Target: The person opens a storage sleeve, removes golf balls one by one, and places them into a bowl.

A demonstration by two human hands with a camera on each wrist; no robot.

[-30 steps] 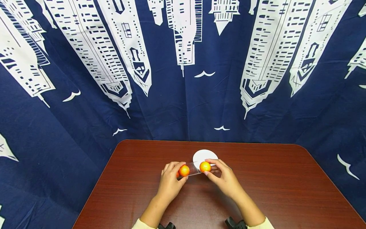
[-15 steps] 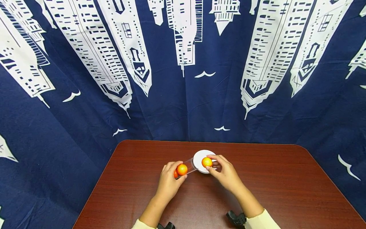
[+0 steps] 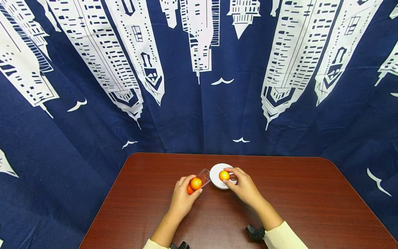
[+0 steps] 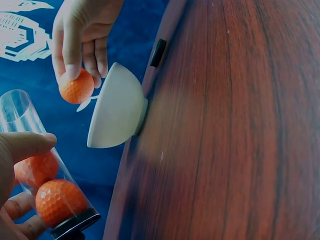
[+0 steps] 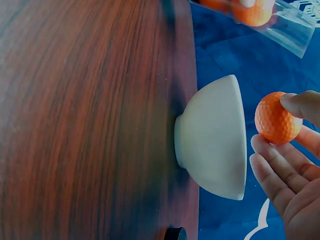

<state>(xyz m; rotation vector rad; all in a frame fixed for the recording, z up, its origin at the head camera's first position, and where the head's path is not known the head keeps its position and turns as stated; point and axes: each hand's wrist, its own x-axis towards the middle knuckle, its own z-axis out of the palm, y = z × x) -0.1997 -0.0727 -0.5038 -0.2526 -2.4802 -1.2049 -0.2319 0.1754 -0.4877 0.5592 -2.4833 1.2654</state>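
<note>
1 orange dimpled ball [image 5: 275, 118] above a white round bowl [image 5: 212, 137]

The right hand [image 3: 245, 186] pinches the ball, clear of the rim. The left hand [image 3: 181, 197] grips a tilted clear cylindrical tube [image 4: 29, 121], black-capped, with 2 orange dimpled balls [image 4: 60, 202] inside. The bowl's inside is partly hidden and hard to read.

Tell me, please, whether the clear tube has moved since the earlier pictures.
Yes, the clear tube moved left: in the head view its mouth overlapped the white bowl earlier; now it barely reaches the left rim.
</note>
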